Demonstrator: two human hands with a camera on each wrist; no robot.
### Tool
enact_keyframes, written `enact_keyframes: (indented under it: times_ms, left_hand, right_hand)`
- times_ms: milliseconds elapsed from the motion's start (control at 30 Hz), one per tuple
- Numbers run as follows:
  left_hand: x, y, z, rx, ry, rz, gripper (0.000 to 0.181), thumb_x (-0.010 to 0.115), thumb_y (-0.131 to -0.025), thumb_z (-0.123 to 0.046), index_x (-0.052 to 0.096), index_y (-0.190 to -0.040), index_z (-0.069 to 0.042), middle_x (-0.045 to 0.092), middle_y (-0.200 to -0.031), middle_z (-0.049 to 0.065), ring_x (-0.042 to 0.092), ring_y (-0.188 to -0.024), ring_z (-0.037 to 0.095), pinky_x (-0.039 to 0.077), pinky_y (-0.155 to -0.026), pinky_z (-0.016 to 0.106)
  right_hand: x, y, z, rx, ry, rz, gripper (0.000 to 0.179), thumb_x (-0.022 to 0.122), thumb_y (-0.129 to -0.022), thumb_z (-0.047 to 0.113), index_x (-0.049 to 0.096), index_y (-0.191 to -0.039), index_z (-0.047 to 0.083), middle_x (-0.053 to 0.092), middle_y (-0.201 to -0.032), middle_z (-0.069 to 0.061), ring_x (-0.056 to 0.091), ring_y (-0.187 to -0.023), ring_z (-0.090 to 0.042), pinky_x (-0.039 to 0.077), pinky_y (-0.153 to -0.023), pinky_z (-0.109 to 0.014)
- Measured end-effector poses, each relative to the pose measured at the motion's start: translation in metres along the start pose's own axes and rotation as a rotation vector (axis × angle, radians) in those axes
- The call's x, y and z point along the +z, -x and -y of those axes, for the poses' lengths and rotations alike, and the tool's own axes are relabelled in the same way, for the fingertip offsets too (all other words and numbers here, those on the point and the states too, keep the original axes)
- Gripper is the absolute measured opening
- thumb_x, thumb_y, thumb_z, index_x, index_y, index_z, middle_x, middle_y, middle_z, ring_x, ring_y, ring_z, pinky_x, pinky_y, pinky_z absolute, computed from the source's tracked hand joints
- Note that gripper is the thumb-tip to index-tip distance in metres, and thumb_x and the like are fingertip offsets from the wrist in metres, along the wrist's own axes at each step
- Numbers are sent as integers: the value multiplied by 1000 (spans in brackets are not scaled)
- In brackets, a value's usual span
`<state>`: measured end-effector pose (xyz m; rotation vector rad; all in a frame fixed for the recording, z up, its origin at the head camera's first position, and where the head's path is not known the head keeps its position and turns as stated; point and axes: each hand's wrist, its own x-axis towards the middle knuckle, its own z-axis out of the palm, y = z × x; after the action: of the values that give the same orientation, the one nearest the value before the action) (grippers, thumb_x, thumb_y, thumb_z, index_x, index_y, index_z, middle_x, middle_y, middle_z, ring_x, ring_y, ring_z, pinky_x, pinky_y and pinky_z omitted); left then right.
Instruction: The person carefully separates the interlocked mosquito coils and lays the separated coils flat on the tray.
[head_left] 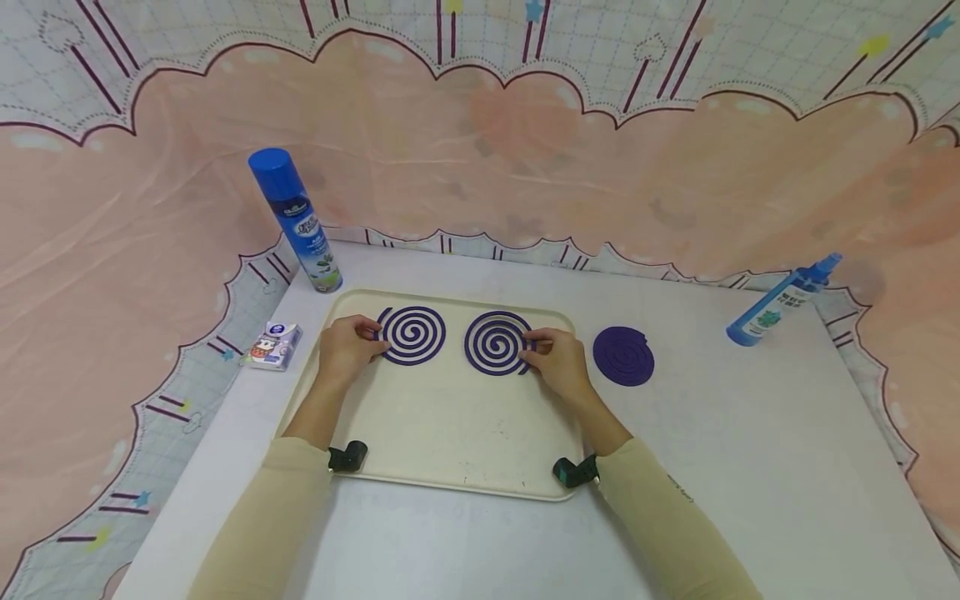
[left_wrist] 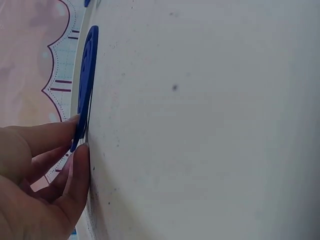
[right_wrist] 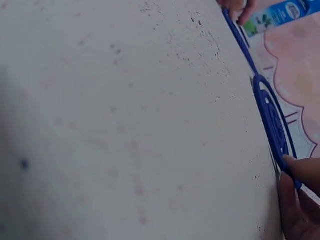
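Note:
Two dark blue-purple spiral coils, looking like mosquito coils, are at the far part of a cream tray. My left hand pinches the outer edge of the left mosquito coil between thumb and fingers. On the other side, my right hand pinches the right edge of the second mosquito coil. In the left wrist view, the left coil appears edge-on, close to the tray surface. The right wrist view shows the right coil tilted, with thumb and finger at its near edge.
A denser purple coil disc lies on the white table right of the tray. A blue spray can stands behind the tray's left corner. A small purple-white packet sits at left, and a blue spray bottle stands far right.

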<state>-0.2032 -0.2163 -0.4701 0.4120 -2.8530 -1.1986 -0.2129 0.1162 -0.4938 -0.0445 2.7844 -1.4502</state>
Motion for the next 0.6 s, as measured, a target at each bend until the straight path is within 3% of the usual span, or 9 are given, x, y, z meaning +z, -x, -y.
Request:
enact_keyframes:
  times_ms: [200,367,600]
  left_hand:
    - [0,2,-1,-4,-1,2,31,82,-85,-11,73,-113,0,69,-99,14,63,-89,25,45,-71,22]
    - [0,2,0,-2,-10,1,31,82,-85,-11,73,-112,0,68,-98,14,62,-88,25,45,-71,23]
    - [0,2,1,3,-21,6,31,81,-85,-12,72,-113,0,65,-98,13,59,-89,26,44,-73,26]
  right_hand:
    - [1,2,1,-8,47,-20,33,83,-83,9,76,-115,5,78,-98,-16,75,-89,-25,60,-70,-24]
    - [0,3,2,-6,61,-28,34,83,-83,9,76,-115,4,77,-103,-17,74,-93,-27,61,-80,-35]
    - [1,3,0,-17,75,-34,35,84,-82,10,76,-116,4,75,-107,-16,72,-97,-27,58,-87,-39]
